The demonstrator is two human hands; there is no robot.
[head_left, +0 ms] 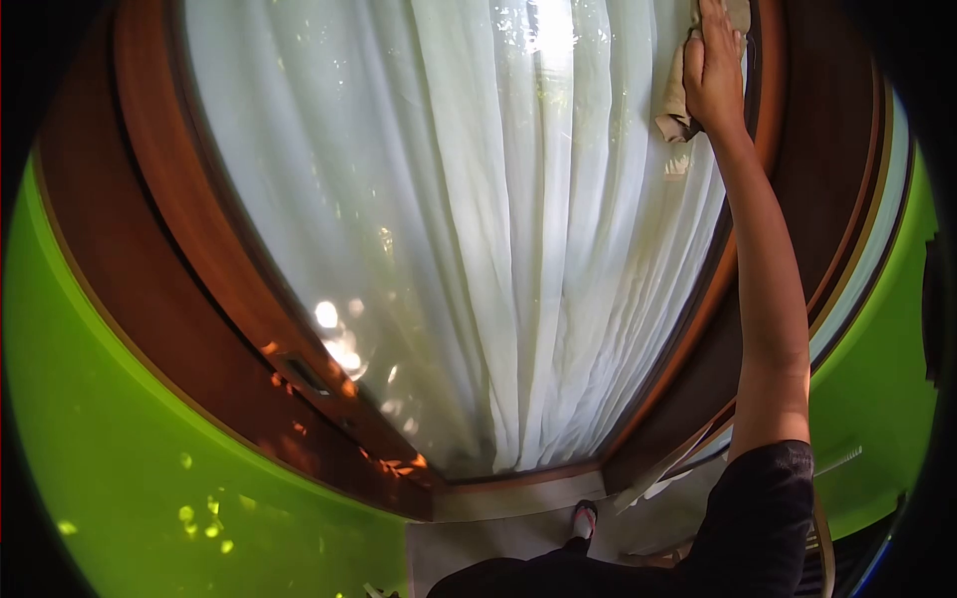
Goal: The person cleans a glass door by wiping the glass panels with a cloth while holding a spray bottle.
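Note:
At the upper right, my right hand (714, 75) presses a beige-brown cloth (678, 105) against a glass pane (329, 189), close to its right edge. The fingers point upward along the cloth, and the arm is stretched high. Part of the cloth bunches out to the left of the thumb and below it. Behind the glass hang white curtains (528, 249) in long folds. Bright reflections show on the pane. My left hand is out of view.
A brown wooden frame (214, 234) surrounds the glass, with a dark recessed handle (302, 375) at lower left. Green walls (130, 439) stand on both sides. Below are a grey floor (469, 548) and a foot in a dark shoe (585, 518).

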